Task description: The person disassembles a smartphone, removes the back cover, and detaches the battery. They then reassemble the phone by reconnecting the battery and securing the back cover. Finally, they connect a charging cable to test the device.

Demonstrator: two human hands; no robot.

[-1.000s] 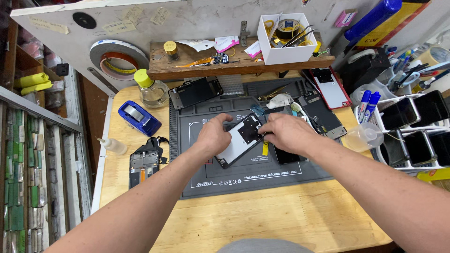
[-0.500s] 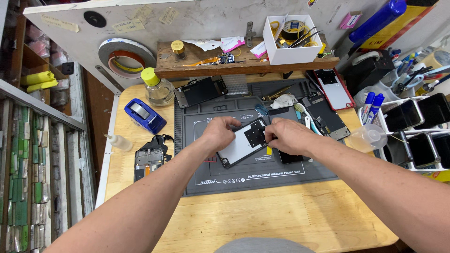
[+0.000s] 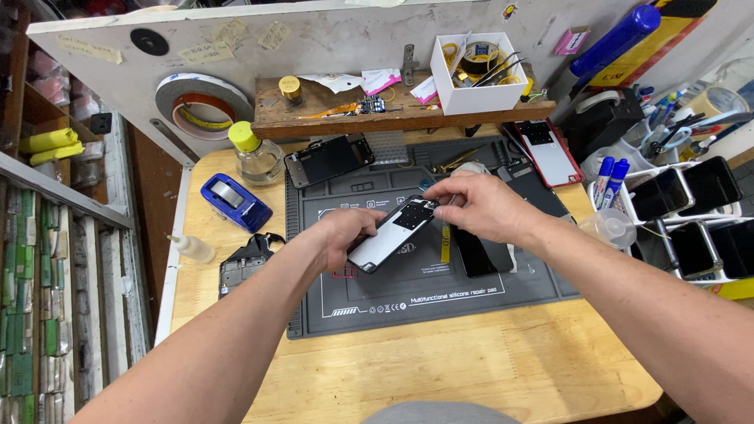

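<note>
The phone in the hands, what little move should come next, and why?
Probably lower the phone flat onto the mat. The left hand holds it tilted above the mat by its lower end, while the right hand pinches at its top corner, so resting it would likely steady that fiddly work.

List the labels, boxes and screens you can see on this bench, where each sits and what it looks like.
Phone panel: held over the grey mat by the left hand and right hand; silver with black patches.
White box: on the wooden shelf, open, square, holding tape and tools.
Red-edged phone: right of the mat, white and black face.
Dark screens: upright in a rack at far right.
Paper labels: beige strips on the back board.
</note>
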